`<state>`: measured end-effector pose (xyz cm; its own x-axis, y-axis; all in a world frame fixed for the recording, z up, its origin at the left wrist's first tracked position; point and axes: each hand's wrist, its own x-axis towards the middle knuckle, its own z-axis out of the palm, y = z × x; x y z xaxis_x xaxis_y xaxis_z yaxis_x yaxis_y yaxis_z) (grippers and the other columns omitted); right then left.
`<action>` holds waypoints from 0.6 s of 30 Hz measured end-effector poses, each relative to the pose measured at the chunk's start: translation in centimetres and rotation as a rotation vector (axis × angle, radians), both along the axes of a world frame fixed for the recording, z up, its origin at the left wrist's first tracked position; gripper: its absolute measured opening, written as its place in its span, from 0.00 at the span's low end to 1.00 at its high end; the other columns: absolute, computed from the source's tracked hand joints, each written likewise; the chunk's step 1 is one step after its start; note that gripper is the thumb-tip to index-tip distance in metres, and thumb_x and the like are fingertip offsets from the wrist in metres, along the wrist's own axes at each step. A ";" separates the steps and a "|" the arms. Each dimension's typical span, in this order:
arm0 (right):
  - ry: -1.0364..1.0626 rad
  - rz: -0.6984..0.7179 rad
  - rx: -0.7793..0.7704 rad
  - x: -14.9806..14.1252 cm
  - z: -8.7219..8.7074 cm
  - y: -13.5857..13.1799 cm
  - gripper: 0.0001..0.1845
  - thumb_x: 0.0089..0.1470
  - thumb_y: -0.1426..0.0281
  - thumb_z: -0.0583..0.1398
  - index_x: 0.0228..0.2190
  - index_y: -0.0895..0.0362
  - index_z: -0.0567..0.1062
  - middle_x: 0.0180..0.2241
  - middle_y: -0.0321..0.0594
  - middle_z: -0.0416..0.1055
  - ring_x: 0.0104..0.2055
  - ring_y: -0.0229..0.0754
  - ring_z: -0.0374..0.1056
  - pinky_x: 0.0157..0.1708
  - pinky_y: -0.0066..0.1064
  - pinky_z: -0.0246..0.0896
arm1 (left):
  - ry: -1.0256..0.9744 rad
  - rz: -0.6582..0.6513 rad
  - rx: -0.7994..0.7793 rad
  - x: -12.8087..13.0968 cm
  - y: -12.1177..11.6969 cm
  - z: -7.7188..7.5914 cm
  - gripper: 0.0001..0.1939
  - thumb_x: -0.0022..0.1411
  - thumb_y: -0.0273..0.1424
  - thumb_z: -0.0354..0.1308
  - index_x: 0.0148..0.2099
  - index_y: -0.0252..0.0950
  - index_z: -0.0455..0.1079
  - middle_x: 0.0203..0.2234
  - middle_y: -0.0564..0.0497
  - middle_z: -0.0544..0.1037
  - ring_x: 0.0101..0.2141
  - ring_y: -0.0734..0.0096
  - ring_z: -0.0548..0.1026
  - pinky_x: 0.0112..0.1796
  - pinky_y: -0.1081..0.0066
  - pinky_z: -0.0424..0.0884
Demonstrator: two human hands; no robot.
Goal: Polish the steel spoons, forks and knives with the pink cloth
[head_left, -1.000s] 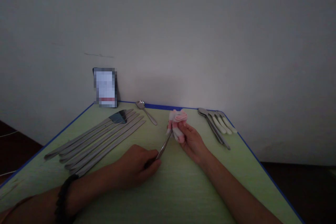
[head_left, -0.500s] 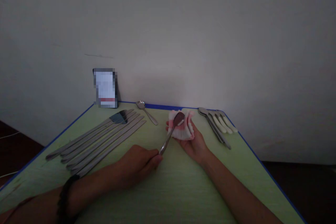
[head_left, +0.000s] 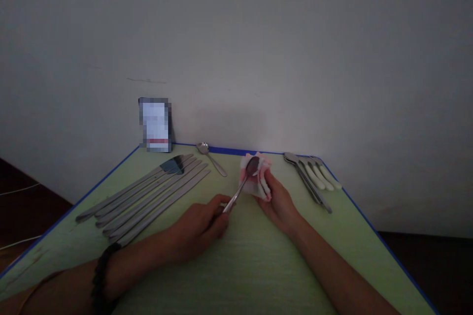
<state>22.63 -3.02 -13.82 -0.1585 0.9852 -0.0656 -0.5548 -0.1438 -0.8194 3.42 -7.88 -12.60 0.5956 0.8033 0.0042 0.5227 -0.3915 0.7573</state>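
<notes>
A metal spoon (head_left: pixel 236 197) is pinched by its handle in my left hand (head_left: pixel 205 221), tilted up and away to the right. Its bowl rests against a pink and white cloth (head_left: pixel 254 187). My right hand (head_left: pixel 279 202) grips that cloth from below and the right side, with some fingers hidden behind it. Beyond my hands, a small spoon (head_left: pixel 211 157) lies near the table's back edge. To the right are a stack of metal spoons (head_left: pixel 308 182) and several pieces of cutlery with cream handles (head_left: pixel 321 177).
Several long flat metal utensils (head_left: pixel 155 197) lie side by side on the left of the green table (head_left: pixel 236 275). A phone (head_left: pixel 155 125) leans on the pale wall (head_left: pixel 236 49) at the back left. Blue edging (head_left: pixel 232 150) runs round the table.
My right hand has closed more of the cloth around the spoon's bowl, its thumb now showing at the right side. My left fingers have shifted slightly on the handle. The view has turned a little left.
</notes>
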 end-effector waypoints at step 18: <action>-0.130 0.010 0.010 0.0 -1.5 -0.2 0.14 0.45 0.63 0.64 0.35 0.56 0.75 0.36 0.40 0.76 0.42 0.45 0.70 0.44 0.38 0.64 | -0.169 0.052 -0.098 0.0 0.2 -0.6 0.27 0.62 0.29 0.45 0.63 0.35 0.46 0.23 0.58 0.69 0.23 0.76 0.65 0.26 0.75 0.59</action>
<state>22.58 -3.23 -15.36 -0.1593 0.9843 -0.0763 -0.4428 -0.1403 -0.8856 3.39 -7.68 -13.24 0.5509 0.8343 0.0204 0.4027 -0.2871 0.8692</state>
